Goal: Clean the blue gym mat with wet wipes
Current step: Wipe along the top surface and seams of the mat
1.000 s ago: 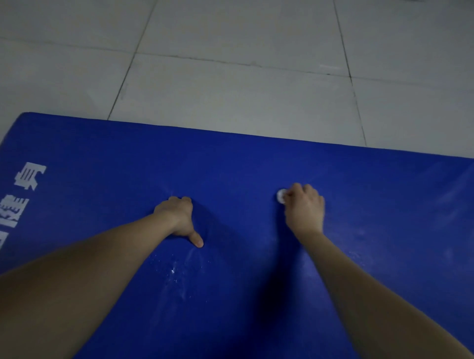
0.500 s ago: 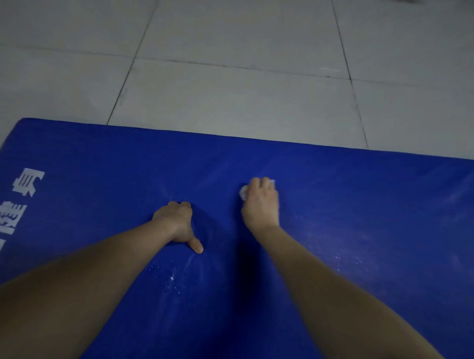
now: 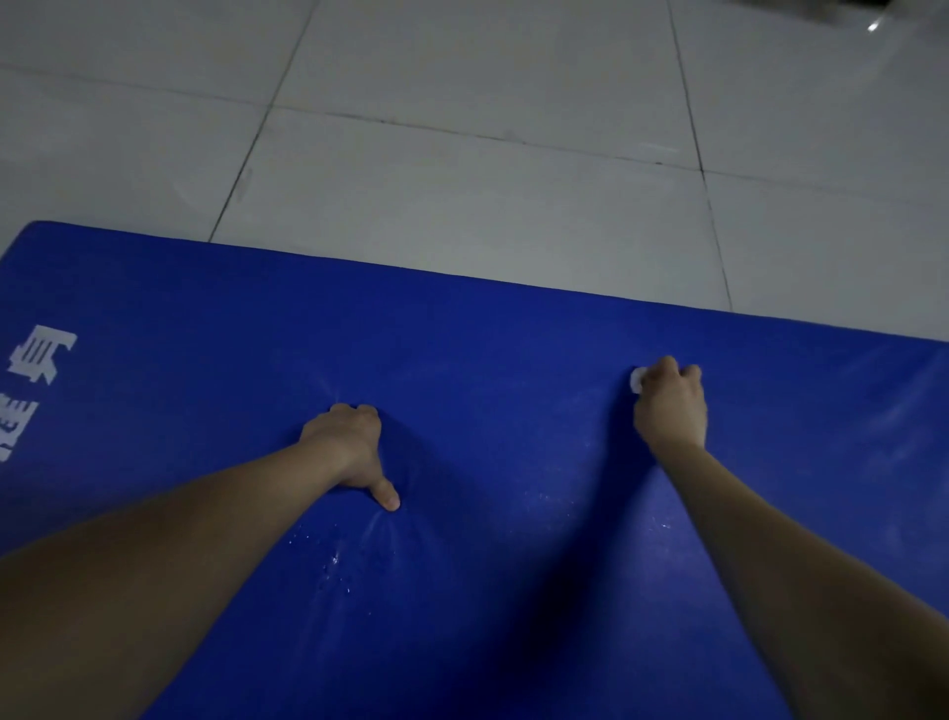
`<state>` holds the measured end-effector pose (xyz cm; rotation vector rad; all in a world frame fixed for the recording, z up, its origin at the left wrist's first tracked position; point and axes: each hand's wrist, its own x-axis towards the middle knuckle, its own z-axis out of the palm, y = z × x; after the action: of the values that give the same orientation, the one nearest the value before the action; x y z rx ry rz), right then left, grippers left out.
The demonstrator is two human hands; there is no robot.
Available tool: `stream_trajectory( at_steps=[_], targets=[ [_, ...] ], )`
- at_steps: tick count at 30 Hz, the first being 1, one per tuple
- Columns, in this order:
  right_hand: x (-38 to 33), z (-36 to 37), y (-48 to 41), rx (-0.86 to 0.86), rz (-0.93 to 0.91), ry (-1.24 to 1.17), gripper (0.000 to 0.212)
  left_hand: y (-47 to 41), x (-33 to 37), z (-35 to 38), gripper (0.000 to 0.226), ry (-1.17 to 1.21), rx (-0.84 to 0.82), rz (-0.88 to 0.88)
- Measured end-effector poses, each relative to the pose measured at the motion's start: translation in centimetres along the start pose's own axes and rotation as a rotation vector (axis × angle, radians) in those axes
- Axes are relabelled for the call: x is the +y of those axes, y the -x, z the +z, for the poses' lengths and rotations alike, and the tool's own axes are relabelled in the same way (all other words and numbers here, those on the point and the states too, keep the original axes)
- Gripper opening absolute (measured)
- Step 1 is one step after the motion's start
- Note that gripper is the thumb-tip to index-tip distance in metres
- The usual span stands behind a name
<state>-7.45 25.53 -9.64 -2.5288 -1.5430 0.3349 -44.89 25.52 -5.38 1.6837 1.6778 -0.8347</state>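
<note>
Pressing padded, glossy blue mat with left hand at 8 o'clock, fingers curled, empty; gripping crumpled white wipe in right hand at 3 o'clock.

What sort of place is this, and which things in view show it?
Probably an indoor gym or exercise room: a padded blue gym mat with white printed characters lies on a pale tiled floor, and the right hand holds a wet wipe against it.

Grey tiled floor, dark grout lines, blurred dark shape
</note>
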Motion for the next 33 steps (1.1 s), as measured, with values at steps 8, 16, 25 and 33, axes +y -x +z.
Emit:
stream_trajectory(
  at_steps=[8, 16, 25, 33],
  targets=[
    [-10.7, 3.6, 2.5, -0.014, -0.121, -0.119, 0.021, -0.1, 0.1, -0.2, 0.127, -0.003, -0.021, -0.001],
    [-16.1, 5.5, 4.6, -0.102, -0.507, -0.091, 0.015, -0.1, 0.3, -0.2, 0.129, -0.025, -0.023, -0.014],
    [-1.5, 0.4, -3.0, 0.017, 0.112, 0.067, 0.032, -0.2, 0.1, 0.0, 0.13, -0.008, -0.013, -0.006],
    [-8.6, 1.7, -2.8, 0.021, 0.126, 0.016, 0.038, -0.1, 0.2, -0.2, 0.127, -0.001, -0.013, 0.009]
  ],
)
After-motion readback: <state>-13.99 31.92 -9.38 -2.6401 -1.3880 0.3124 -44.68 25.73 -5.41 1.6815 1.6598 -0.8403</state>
